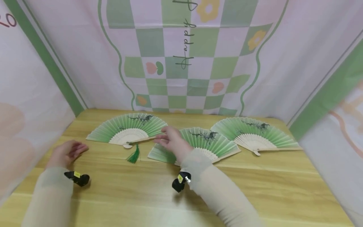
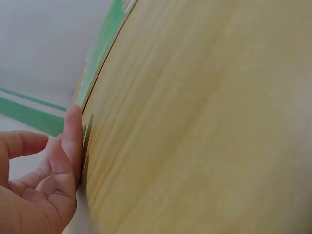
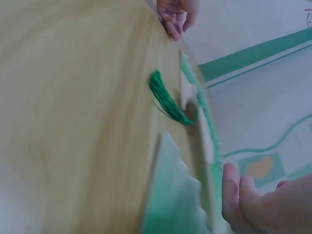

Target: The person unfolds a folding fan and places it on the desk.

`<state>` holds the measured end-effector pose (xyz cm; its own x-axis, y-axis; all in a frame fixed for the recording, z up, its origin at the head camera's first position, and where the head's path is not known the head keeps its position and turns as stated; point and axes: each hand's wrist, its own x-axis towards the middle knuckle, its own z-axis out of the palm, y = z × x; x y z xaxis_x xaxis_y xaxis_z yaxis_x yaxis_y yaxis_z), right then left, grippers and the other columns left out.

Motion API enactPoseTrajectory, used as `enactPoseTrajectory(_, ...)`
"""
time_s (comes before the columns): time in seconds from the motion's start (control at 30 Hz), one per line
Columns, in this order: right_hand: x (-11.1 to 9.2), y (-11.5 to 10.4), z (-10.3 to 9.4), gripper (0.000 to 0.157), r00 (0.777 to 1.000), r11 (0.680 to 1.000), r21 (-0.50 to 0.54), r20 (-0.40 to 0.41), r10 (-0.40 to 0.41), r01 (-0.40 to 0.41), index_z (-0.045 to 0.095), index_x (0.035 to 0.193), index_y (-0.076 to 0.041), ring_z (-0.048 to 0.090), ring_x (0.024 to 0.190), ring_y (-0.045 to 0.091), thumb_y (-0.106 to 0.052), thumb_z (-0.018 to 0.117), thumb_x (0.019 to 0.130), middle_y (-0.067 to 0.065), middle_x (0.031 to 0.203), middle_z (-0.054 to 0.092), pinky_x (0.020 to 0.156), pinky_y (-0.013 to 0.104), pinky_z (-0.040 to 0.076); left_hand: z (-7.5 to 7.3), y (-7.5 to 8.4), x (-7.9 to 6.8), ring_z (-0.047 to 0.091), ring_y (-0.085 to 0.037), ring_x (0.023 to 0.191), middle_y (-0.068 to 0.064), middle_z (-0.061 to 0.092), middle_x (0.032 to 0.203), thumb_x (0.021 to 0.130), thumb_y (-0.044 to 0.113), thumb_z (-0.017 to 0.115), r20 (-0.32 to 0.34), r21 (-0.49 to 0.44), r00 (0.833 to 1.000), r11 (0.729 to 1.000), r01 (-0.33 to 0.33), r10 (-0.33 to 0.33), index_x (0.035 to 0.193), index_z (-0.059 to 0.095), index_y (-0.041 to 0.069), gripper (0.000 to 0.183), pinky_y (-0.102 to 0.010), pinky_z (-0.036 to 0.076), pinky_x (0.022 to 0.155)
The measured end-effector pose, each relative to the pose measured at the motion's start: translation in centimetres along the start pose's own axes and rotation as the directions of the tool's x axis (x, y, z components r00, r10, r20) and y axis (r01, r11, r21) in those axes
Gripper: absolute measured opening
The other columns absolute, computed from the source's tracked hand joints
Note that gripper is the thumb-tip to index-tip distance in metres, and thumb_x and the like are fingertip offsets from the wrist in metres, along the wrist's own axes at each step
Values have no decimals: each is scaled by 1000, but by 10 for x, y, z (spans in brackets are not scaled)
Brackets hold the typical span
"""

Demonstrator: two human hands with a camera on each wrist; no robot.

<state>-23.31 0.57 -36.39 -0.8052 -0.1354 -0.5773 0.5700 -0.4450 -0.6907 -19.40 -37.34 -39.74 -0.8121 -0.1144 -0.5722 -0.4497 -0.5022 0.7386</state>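
Three spread folding fans lie on the table, green with pale ribs and a dark painted motif: a left fan [image 1: 127, 127], a middle fan [image 1: 202, 142] and a right fan [image 1: 255, 134]. From the left fan's pivot trails a green tassel [image 1: 134, 155], also seen in the right wrist view. My left hand [image 1: 66, 154] rests at the table's left side, short of the left fan's tip, fingers loosely bent around nothing. Over the middle fan reaches my right hand [image 1: 174, 143], its fingers beside the left fan's right end; whether they touch it I cannot tell. It hides part of the middle fan.
A wooden table [image 1: 119, 192] carries the fans. Behind it hangs a printed curtain [image 1: 178, 69] with green checks, and pale cloth walls stand at both sides. The middle and right fans meet or overlap at their edges.
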Motion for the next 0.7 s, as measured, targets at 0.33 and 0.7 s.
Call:
enactPoseTrajectory(0.33,-26,-45,-58,60,991,998,-53,131,-36,43,15,158,-12,42,140,42,-11,41,104,27,153,38,116,33,40,28,0,-10,69,1,75,16,69,80,104,22,45,175,724,952,622,-299,253,111,63,-3,31,-20,56,71)
enactPoseTrajectory(0.7,-50,-66,-135,42,964,932,-270,181,-197,241,35,144,-6,51,135,32,-23,42,107,17,139,54,118,36,37,114,-18,-37,66,-5,83,-9,73,93,104,22,48,500,776,738,144,-614,452,102,66,-2,30,-26,53,74)
